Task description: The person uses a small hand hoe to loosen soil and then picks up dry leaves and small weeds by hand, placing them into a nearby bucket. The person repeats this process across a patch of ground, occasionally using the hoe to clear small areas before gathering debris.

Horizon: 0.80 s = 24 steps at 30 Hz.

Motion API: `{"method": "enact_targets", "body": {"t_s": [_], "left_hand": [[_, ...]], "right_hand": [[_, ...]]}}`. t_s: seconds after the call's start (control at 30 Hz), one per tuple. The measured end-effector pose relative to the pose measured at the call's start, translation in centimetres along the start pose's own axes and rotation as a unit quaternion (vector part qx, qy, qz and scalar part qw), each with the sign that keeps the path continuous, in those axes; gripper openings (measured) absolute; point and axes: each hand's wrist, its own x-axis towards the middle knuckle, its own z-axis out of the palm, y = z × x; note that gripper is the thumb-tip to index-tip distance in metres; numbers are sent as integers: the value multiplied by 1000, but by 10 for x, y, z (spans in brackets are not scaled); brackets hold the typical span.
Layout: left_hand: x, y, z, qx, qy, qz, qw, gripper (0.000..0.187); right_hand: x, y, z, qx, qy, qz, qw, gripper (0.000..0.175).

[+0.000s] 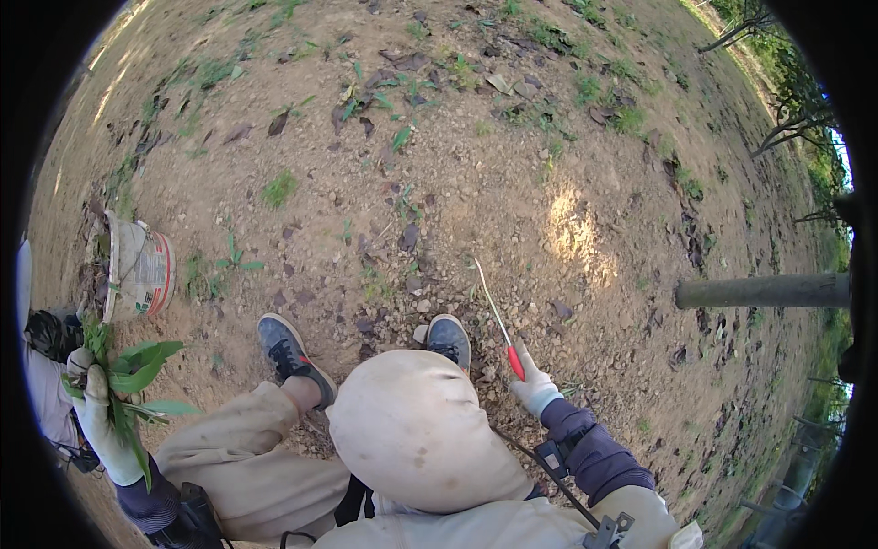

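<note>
At the lower left, my left hand (103, 405), in a pale work glove, grips a bunch of uprooted green leafy weeds (140, 370). Long leaves hang out past its fingers. My right hand (535, 388), gloved too, holds a hand weeding tool by its red handle (515, 362). The tool's thin, slightly curved metal blade (492, 307) reaches forward, its tip at or just above the stony soil. A white plastic bucket (140, 271) with red bands and printing stands beyond my left hand, with brown plant matter at its mouth.
My shoes (291, 350) rest on dry, pebbly ground (384, 178) with small weeds (280, 189) and dead leaves. My bent knee (418, 425) fills the lower middle. A tree trunk (761, 291) rises at right. Another person (51, 391) is partly visible at the left edge.
</note>
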Motion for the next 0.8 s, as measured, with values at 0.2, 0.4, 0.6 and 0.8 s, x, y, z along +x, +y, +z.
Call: {"method": "enact_targets", "body": {"t_s": [0.2,0.4,0.6,0.8], "left_hand": [[-2,7,6,-12,-36,-9,999,35],[-9,10,17,79,5,-14,997,39],[-12,16,22,39,-17,-22,999,44],[-17,17,18,22,-49,-8,999,53]], "right_hand": [[95,-101,-47,151,113,-48,981,67],[152,-190,-56,-24,11,-82,996,70],[42,-61,7,-109,-105,-33,988,73],[3,-38,4,-64,-52,-96,992,71]]}}
